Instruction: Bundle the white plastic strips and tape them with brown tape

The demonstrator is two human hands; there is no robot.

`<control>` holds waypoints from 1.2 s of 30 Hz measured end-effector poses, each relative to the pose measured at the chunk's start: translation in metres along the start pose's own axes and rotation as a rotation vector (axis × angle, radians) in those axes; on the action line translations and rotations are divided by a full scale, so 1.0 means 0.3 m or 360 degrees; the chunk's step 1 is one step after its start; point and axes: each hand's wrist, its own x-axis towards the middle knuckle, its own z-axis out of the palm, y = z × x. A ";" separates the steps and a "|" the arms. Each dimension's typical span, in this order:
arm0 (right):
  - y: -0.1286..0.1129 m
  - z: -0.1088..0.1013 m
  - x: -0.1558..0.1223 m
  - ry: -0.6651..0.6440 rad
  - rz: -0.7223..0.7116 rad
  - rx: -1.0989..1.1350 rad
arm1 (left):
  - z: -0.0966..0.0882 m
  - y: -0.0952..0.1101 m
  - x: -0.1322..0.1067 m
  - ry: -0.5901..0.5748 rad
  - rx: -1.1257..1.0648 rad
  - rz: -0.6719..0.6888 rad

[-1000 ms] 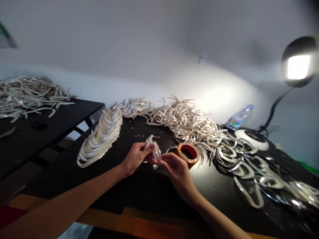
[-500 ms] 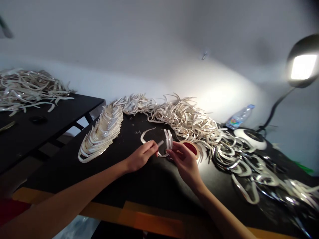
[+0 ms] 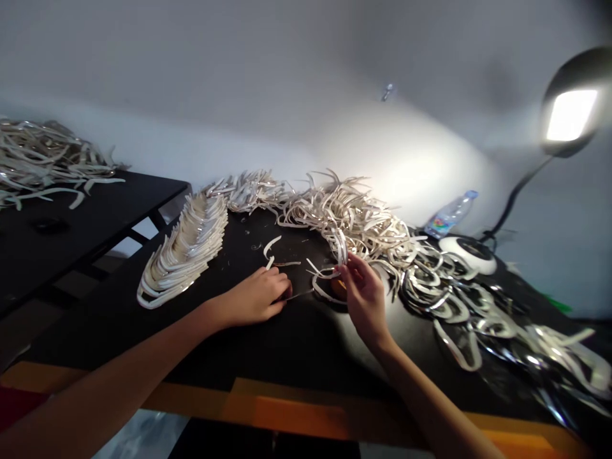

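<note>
My left hand (image 3: 255,296) rests low on the black table, its fingers closed on a thin metal tool (image 3: 300,294) whose tip points right. My right hand (image 3: 366,299) is raised, with its fingertips pinching a curved cream-and-silver strip (image 3: 340,247). More thin strips (image 3: 322,277) loop just left of those fingers. Short loose strip pieces (image 3: 271,247) lie on the table above my left hand. Partly hidden behind my right hand is an orange tape roll (image 3: 337,290).
Left of my hands stands a fanned stack of curved strips (image 3: 184,248). A large tangled heap (image 3: 344,220) runs along the wall, with silvery loops (image 3: 444,296) to the right. Behind are a water bottle (image 3: 449,215) and a bright desk lamp (image 3: 568,115). Another black table (image 3: 95,223) holds more strips.
My hands have moved apart, the left sliding away leftward and the right rising up and right with the strips. The tape roll is now mostly covered, and the whole view has shifted slightly.
</note>
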 end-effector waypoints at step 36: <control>-0.061 0.025 -0.026 -0.0173 0.0779 0.1261 | -0.006 0.029 0.019 0.0396 -0.1470 -0.0129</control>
